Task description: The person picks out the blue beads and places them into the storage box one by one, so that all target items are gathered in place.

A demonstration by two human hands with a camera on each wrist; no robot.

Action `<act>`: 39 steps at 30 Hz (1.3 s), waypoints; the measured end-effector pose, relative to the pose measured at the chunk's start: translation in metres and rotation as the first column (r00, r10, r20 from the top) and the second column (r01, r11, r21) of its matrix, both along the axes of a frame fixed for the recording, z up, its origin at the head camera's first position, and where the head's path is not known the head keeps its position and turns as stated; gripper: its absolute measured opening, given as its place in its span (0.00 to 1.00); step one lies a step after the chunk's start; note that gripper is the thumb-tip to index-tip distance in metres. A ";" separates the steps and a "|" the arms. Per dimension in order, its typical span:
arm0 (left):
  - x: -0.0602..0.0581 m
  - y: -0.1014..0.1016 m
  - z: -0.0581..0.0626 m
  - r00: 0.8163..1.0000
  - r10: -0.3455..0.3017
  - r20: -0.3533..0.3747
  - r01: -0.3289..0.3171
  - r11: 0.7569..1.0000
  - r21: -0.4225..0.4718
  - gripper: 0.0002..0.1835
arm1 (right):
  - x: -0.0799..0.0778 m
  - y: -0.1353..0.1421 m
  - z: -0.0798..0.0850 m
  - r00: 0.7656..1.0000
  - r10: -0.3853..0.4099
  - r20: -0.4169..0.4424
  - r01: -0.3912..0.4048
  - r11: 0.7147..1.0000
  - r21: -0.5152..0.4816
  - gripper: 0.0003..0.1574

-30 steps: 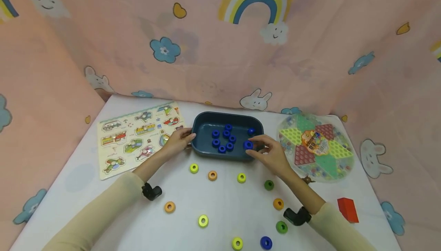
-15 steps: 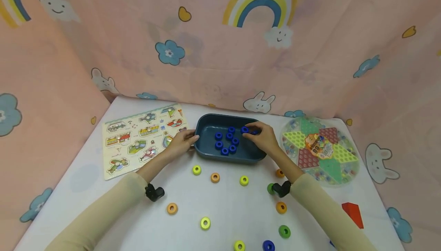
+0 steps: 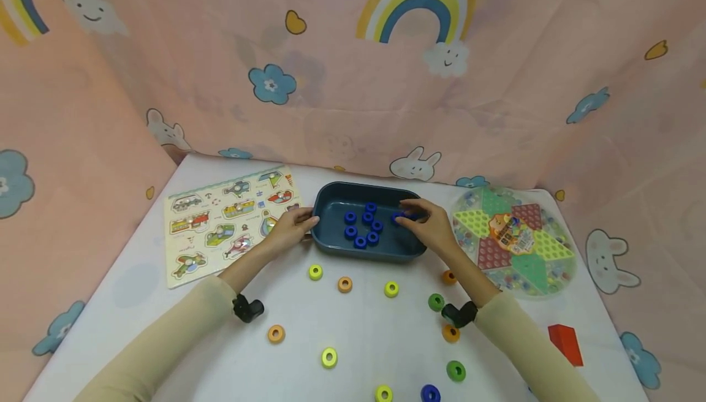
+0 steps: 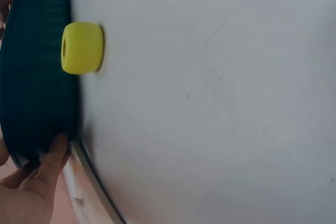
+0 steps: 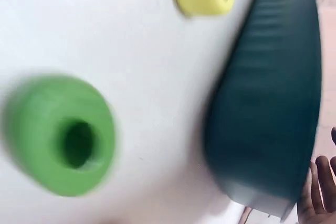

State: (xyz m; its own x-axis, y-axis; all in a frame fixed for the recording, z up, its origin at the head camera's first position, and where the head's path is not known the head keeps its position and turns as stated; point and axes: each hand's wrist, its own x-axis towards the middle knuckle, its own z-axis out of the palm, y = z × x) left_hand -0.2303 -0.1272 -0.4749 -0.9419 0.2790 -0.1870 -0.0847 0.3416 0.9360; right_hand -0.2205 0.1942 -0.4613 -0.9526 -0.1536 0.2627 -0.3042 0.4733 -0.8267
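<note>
At the left end of the dark blue-green tray (image 3: pixel 331 198), my left hand (image 3: pixel 288 228) grips the rim, thumb above and fingers against the outer wall in the left wrist view. My right hand (image 3: pixel 432 225) reaches over the tray's right end and pinches a blue ring-shaped bead (image 3: pixel 395 217) between thumb and fingers. Another blue bead is mostly hidden beneath those fingers. Several more blue beads (image 3: pixel 368 218) lie loose in the middle of the tray. In the right wrist view my right fingers (image 5: pixel 320 182) show behind the tray's rim, and the bead is hidden.
Yellow beads (image 3: pixel 329 358), orange beads (image 3: pixel 276 334), green beads (image 3: pixel 456 371) and a blue bead (image 3: pixel 430 393) lie scattered nearer the front. A vehicle puzzle board (image 3: pixel 231 224) lies left, a round game board (image 3: pixel 513 239) right. A red block (image 3: pixel 565 345) sits near the right edge.
My right hand has carried the blue bead from the tray's near right side farther back inside, then slightly toward me and right. The left hand stays on the rim. The head view has shifted slightly.
</note>
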 end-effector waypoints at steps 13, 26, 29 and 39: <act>0.001 -0.001 -0.002 1.000 0.009 0.001 -0.009 1.000 0.028 0.26 | 0.118 0.021 0.018 0.989 0.091 0.116 -0.076 0.989 -0.127 0.21; -0.002 0.001 -0.004 1.000 0.019 0.013 -0.019 1.000 0.022 0.27 | 0.217 0.042 -0.017 0.749 0.290 0.596 -0.307 0.949 -0.076 0.24; -0.001 0.002 -0.002 1.000 0.017 0.023 -0.017 0.999 0.038 0.27 | 0.229 0.047 -0.026 0.760 0.370 0.535 -0.397 0.915 -0.069 0.21; 0.000 0.000 -0.003 1.000 0.011 -0.006 -0.011 1.000 0.020 0.27 | 0.243 0.046 -0.042 0.819 0.374 0.435 -0.405 0.914 -0.022 0.14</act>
